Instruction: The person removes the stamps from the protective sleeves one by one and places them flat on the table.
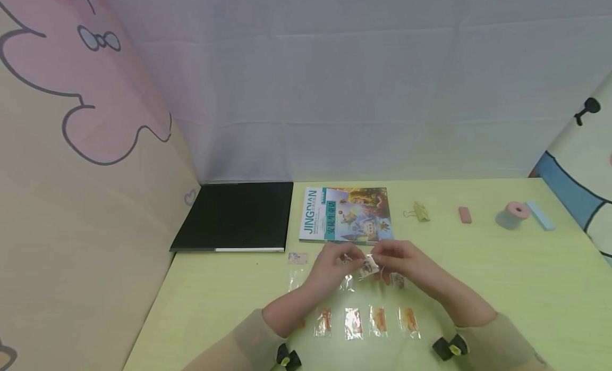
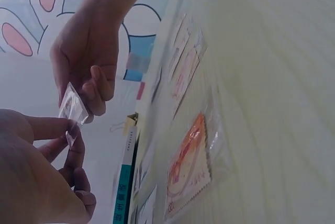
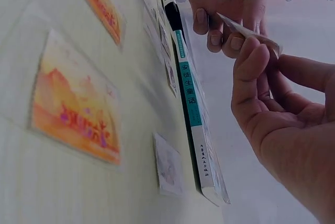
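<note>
Both hands meet above the table, in front of the book. Between them is a small stamp in a clear plastic sleeve (image 1: 369,266). My left hand (image 1: 333,266) pinches the sleeve's left side between thumb and fingers. Opposite it, my right hand (image 1: 399,258) pinches the other side. In the left wrist view the sleeve (image 2: 73,108) is tilted and catches light. Under the hands lie several sleeved stamps, partly hidden by the left forearm; an orange stamp (image 1: 380,319) is in the near row. One orange-red stamp (image 2: 189,164) shows perforated edges.
A black flat board (image 1: 234,217) lies at the back left, beside a book (image 1: 346,214). Farther right are a yellow binder clip (image 1: 421,211), a pink eraser (image 1: 465,214), a pink-topped roll (image 1: 512,216) and a light-blue strip (image 1: 541,216). A pale cloth hangs behind the table.
</note>
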The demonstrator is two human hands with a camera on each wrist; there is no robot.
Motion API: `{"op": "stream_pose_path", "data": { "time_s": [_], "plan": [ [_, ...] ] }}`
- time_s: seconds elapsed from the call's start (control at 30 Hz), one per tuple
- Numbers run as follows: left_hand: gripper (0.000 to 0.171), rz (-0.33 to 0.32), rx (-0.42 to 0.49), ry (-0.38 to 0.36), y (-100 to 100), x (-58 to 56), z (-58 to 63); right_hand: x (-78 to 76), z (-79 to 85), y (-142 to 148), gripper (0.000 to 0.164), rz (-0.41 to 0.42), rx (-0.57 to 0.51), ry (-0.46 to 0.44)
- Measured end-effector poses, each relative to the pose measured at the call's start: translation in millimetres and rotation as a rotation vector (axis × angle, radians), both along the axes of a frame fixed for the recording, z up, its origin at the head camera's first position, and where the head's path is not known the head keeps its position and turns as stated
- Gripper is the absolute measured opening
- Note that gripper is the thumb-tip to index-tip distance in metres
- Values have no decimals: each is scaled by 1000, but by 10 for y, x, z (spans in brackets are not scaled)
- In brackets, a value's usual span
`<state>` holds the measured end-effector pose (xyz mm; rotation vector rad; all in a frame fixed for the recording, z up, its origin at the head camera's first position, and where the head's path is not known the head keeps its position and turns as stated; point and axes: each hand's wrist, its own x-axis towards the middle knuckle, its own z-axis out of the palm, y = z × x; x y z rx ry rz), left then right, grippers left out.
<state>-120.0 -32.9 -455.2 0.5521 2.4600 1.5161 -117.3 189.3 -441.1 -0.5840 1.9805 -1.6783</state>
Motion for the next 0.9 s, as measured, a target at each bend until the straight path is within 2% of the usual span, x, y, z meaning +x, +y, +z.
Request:
{"op": "stream_pose_path", "data": {
  "time_s": [0.2,0.43,0.53,0.73,0.9],
  "plan": [
    [3,19,-4,-51,-4,21,-9,13,-19,-7,21,-19,28,8],
    [3,24,1,-57,-5,23,-22,11,-35,-14,20,-52,20,22],
    [3,18,10,-47,-8,23,-24,9,-49,-9,22,-53,-27,-20],
    [4,-3,27,-27,-14,19,-28,4,-92,-16,22,24,-172,-73],
    [5,-16,13,-25,-15,13,-42,2,-124,-32,20,39,-203,-107]
  ]
}}
